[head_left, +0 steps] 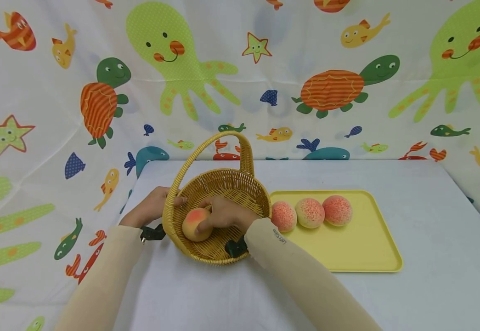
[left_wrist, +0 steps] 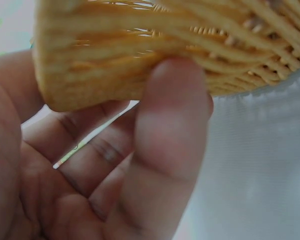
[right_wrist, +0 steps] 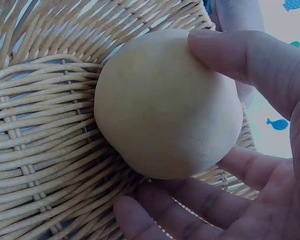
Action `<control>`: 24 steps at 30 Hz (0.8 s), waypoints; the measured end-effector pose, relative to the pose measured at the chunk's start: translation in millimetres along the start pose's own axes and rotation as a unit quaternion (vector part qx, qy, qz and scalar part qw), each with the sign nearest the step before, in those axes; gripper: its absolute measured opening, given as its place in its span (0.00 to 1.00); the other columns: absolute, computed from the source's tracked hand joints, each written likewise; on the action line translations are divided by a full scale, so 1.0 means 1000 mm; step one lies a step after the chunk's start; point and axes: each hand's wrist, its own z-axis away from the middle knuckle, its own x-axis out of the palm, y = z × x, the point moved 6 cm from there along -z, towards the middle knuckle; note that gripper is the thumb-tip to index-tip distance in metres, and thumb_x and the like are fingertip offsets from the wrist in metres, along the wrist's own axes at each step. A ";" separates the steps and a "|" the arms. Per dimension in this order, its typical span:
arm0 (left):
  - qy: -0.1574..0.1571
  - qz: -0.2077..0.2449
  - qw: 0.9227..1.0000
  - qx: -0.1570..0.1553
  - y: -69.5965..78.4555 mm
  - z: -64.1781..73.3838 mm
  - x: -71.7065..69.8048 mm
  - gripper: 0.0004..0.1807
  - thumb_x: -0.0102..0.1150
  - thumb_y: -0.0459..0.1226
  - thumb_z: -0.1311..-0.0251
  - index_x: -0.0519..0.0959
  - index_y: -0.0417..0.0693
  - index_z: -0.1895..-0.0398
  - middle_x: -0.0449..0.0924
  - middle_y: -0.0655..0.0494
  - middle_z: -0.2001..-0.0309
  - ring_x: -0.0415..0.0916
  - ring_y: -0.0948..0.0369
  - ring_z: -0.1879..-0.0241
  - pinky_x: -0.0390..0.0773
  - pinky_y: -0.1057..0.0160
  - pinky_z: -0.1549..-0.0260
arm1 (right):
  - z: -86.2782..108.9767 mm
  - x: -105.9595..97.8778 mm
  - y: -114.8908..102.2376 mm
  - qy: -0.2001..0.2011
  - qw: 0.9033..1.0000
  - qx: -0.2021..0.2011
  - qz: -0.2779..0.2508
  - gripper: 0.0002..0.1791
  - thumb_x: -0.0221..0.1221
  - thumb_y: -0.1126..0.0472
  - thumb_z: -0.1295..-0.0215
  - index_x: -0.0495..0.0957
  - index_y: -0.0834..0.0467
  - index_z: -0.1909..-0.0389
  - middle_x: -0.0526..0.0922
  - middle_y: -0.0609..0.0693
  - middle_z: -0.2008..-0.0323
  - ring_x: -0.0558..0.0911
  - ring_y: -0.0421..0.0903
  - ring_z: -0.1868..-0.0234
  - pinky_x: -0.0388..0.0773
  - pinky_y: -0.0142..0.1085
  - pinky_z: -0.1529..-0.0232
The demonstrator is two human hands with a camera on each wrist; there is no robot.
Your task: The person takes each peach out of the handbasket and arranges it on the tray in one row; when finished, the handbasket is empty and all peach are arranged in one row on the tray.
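A yellow wicker basket [head_left: 260, 195] with a tall arched handle stands on the left part of the table. My left hand [head_left: 157, 205] grips the basket's left side where the handle meets the rim. In the left wrist view the thumb [left_wrist: 172, 120] presses on the wicker wall [left_wrist: 110, 65], with the fingers behind. Inside the basket, my right hand [head_left: 223, 212] holds a yellow-orange peach [head_left: 191, 224] with a red blush. Seen from the right wrist, thumb and fingers curl round the pale peach [right_wrist: 165, 105], close over the woven bottom [right_wrist: 40, 145].
Right of the basket lies a yellow rectangular tray [head_left: 364, 243]. Three pinkish-red speckled peaches [head_left: 310, 213] sit in a row on its left half, the leftmost [head_left: 283, 216] partly behind the basket. A curtain [head_left: 264, 69] printed with sea animals hangs behind the white table [head_left: 430, 230].
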 end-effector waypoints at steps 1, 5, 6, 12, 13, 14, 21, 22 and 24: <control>0.002 -0.003 1.000 0.000 0.000 0.000 0.000 0.19 0.59 0.46 0.28 0.86 0.39 0.51 0.88 0.51 0.63 0.82 0.57 0.60 0.78 0.60 0.55 | -0.001 0.000 0.000 0.000 1.000 -0.004 0.006 0.38 0.76 0.52 0.48 0.77 0.52 0.34 0.80 0.45 0.47 0.77 0.43 0.49 0.74 0.41 0.40; 0.004 -0.010 1.000 -0.001 0.001 0.002 0.000 0.19 0.59 0.47 0.28 0.86 0.40 0.50 0.88 0.51 0.61 0.80 0.56 0.56 0.76 0.59 0.52 | -0.003 0.002 -0.002 -0.006 1.000 -0.020 0.022 0.41 0.76 0.52 0.48 0.76 0.52 0.31 0.80 0.45 0.44 0.78 0.42 0.49 0.75 0.39 0.41; 0.005 -0.009 1.000 -0.003 0.001 0.002 0.000 0.20 0.59 0.47 0.28 0.86 0.40 0.49 0.88 0.51 0.61 0.80 0.55 0.56 0.76 0.59 0.52 | -0.004 0.002 -0.003 -0.007 0.999 -0.021 0.026 0.41 0.76 0.52 0.48 0.76 0.52 0.30 0.80 0.45 0.44 0.78 0.42 0.49 0.75 0.39 0.42; 0.004 -0.002 1.000 0.002 0.002 0.002 0.000 0.20 0.59 0.46 0.28 0.86 0.38 0.48 0.89 0.51 0.61 0.82 0.57 0.58 0.76 0.60 0.53 | -0.004 0.004 -0.003 -0.013 0.999 -0.012 0.033 0.40 0.77 0.54 0.48 0.76 0.51 0.31 0.81 0.44 0.49 0.79 0.42 0.52 0.76 0.39 0.45; 0.004 0.002 1.000 0.003 0.002 0.002 0.000 0.20 0.59 0.46 0.28 0.86 0.38 0.49 0.89 0.51 0.62 0.82 0.57 0.60 0.77 0.60 0.54 | -0.004 0.004 -0.003 -0.012 0.999 -0.011 0.033 0.40 0.76 0.54 0.47 0.76 0.51 0.31 0.82 0.44 0.50 0.79 0.43 0.52 0.76 0.39 0.45; 0.003 0.005 1.000 0.004 0.002 0.002 0.000 0.19 0.59 0.45 0.28 0.86 0.37 0.50 0.89 0.51 0.63 0.83 0.58 0.61 0.78 0.61 0.55 | -0.005 0.004 -0.003 -0.012 0.999 -0.010 0.034 0.39 0.76 0.54 0.47 0.76 0.51 0.31 0.82 0.44 0.51 0.79 0.43 0.52 0.76 0.39 0.45; 0.004 0.000 1.000 0.002 0.000 0.001 0.001 0.19 0.59 0.46 0.28 0.86 0.39 0.50 0.89 0.51 0.63 0.82 0.58 0.61 0.78 0.61 0.55 | -0.005 0.004 -0.003 -0.009 1.000 -0.006 0.027 0.38 0.77 0.56 0.47 0.77 0.51 0.33 0.82 0.44 0.51 0.79 0.43 0.52 0.76 0.39 0.45; 0.003 -0.001 1.000 0.001 0.000 0.001 0.001 0.19 0.59 0.46 0.28 0.86 0.39 0.50 0.89 0.51 0.62 0.82 0.58 0.60 0.77 0.61 0.55 | -0.005 0.004 -0.003 -0.011 1.000 -0.008 0.026 0.39 0.77 0.57 0.47 0.76 0.50 0.32 0.82 0.44 0.51 0.79 0.43 0.52 0.75 0.38 0.45; 0.003 0.000 1.000 0.001 0.001 0.002 0.000 0.19 0.59 0.46 0.28 0.86 0.38 0.51 0.89 0.51 0.63 0.82 0.58 0.62 0.78 0.62 0.56 | -0.006 0.005 -0.004 -0.014 0.999 -0.015 0.025 0.39 0.77 0.57 0.47 0.76 0.49 0.31 0.82 0.44 0.50 0.79 0.42 0.51 0.75 0.38 0.44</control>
